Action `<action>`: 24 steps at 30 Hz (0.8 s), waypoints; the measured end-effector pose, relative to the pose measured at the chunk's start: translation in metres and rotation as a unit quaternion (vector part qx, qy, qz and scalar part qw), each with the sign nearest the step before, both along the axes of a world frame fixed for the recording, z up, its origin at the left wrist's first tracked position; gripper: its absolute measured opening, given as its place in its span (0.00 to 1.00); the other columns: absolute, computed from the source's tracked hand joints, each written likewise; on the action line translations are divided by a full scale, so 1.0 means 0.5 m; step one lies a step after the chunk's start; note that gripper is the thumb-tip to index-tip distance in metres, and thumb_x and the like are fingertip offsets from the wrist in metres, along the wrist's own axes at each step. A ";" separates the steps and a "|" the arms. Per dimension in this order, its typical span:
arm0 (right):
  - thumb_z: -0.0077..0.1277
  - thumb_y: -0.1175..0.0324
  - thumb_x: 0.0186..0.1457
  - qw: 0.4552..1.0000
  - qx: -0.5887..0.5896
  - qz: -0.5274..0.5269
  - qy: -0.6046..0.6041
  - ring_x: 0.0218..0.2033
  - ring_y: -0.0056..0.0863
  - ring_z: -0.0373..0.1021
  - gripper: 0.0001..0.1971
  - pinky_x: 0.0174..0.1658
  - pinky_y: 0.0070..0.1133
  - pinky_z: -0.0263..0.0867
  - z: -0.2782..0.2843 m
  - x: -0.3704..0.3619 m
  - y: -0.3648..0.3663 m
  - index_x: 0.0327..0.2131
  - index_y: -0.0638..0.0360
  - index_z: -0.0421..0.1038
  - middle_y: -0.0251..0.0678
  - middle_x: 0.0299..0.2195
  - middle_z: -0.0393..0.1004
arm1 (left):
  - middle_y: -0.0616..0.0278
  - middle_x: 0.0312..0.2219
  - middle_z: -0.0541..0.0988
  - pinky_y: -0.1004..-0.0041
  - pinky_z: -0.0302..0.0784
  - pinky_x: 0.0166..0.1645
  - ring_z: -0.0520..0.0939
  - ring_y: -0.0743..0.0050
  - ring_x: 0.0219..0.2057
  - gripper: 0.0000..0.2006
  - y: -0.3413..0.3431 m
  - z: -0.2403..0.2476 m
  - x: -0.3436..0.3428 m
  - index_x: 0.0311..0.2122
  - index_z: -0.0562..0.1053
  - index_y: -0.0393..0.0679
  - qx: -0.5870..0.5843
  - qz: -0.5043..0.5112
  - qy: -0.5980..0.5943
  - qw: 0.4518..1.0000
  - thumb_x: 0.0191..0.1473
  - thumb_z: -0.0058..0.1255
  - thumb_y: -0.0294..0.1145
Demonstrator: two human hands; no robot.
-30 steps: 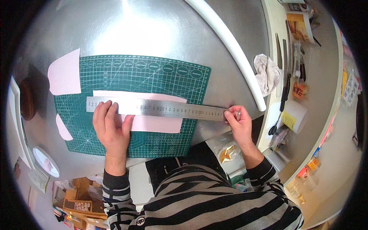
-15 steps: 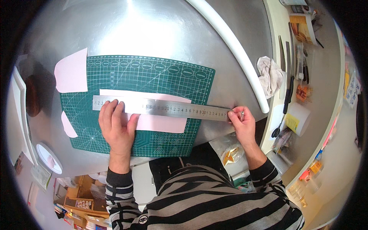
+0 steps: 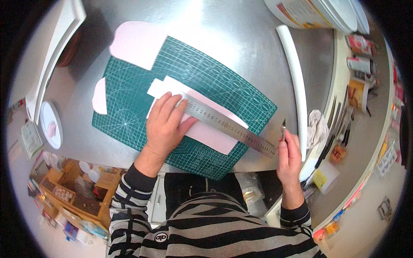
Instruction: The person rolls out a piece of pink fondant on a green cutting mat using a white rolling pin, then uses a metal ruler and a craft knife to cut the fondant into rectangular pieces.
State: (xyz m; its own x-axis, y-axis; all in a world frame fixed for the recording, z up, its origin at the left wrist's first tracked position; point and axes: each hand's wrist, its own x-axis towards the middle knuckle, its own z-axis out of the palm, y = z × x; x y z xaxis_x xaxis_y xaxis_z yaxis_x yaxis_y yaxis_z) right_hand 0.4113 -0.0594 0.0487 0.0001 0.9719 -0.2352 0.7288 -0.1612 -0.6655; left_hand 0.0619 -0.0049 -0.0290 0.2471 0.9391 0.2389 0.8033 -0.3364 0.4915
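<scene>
A pink sheet strip [image 3: 211,136], like rolled fondant or clay, lies on a green cutting mat [image 3: 202,160]. Across it runs a long steel ruler [image 3: 223,124], slanting down to the right past the mat's edge. My left hand [image 3: 165,122] holds the ruler down, fingers on top and thumb at its near side. Off the ruler's right end, my right hand [image 3: 289,157] grips a craft knife [image 3: 284,129], its blade pointing up and away. Two more pink pieces sit at the mat's left: a large rounded one [image 3: 137,43] and a small offcut [image 3: 100,96].
A white rolling pin [image 3: 294,81] lies to the right, beside a crumpled cloth [image 3: 317,129]. White tubs [image 3: 305,13] stand at the far right. A white round lid [image 3: 51,124] with a pink lump is at the left. Long knives [image 3: 331,135] line the right ledge.
My right hand has left the ruler's right end, and the knife now shows raised in it. My left hand still presses the ruler. The whole view has turned, bringing the tubs in.
</scene>
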 end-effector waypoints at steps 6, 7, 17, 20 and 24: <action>0.46 0.75 0.68 0.900 -0.077 0.072 0.424 0.30 0.17 0.70 0.17 0.35 0.14 0.69 0.023 -0.178 0.155 0.59 0.65 0.69 0.35 0.44 0.73 | 0.55 0.48 0.79 0.58 0.77 0.57 0.78 0.50 0.54 0.25 -0.004 -0.001 -0.005 0.46 0.78 0.40 0.001 0.007 -0.034 0.999 0.40 0.72 0.36; 0.46 0.75 0.68 0.914 -0.114 0.066 0.383 0.30 0.19 0.71 0.16 0.36 0.15 0.70 0.025 -0.206 0.178 0.57 0.64 0.70 0.35 0.43 0.75 | 0.56 0.48 0.79 0.58 0.77 0.57 0.77 0.51 0.54 0.25 -0.005 -0.002 -0.006 0.46 0.78 0.40 0.005 0.006 -0.041 0.999 0.40 0.72 0.36; 0.54 0.74 0.61 0.968 0.055 0.246 -0.004 0.36 0.41 0.79 0.10 0.40 0.29 0.75 -0.026 -0.388 0.264 0.46 0.60 0.76 0.46 0.37 0.80 | 0.56 0.48 0.78 0.60 0.76 0.58 0.76 0.53 0.55 0.23 -0.010 -0.008 -0.012 0.46 0.78 0.38 0.010 0.001 -0.054 0.998 0.44 0.68 0.37; 0.54 0.74 0.60 0.956 0.068 0.283 -0.049 0.35 0.44 0.78 0.10 0.40 0.32 0.75 -0.030 -0.401 0.268 0.45 0.60 0.77 0.46 0.36 0.79 | 0.51 0.48 0.76 0.56 0.72 0.59 0.74 0.49 0.55 0.22 -0.008 -0.011 -0.012 0.44 0.76 0.35 0.026 -0.005 -0.096 0.995 0.45 0.65 0.34; 0.54 0.73 0.59 0.945 0.074 0.304 -0.097 0.34 0.46 0.77 0.10 0.39 0.34 0.74 -0.027 -0.418 0.267 0.44 0.58 0.77 0.45 0.34 0.78 | 0.52 0.48 0.77 0.56 0.73 0.58 0.75 0.49 0.54 0.22 -0.008 -0.014 -0.014 0.44 0.76 0.34 0.044 -0.002 -0.126 0.991 0.44 0.65 0.33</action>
State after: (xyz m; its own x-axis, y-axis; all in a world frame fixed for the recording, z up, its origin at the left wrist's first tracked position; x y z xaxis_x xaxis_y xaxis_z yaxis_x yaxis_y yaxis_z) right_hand 0.2022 0.0739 0.0351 -0.5394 0.8287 -0.1495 0.7674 0.4107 -0.4924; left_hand 0.0547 -0.0087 -0.0360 0.1732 0.9107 0.3749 0.6580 -0.3903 0.6440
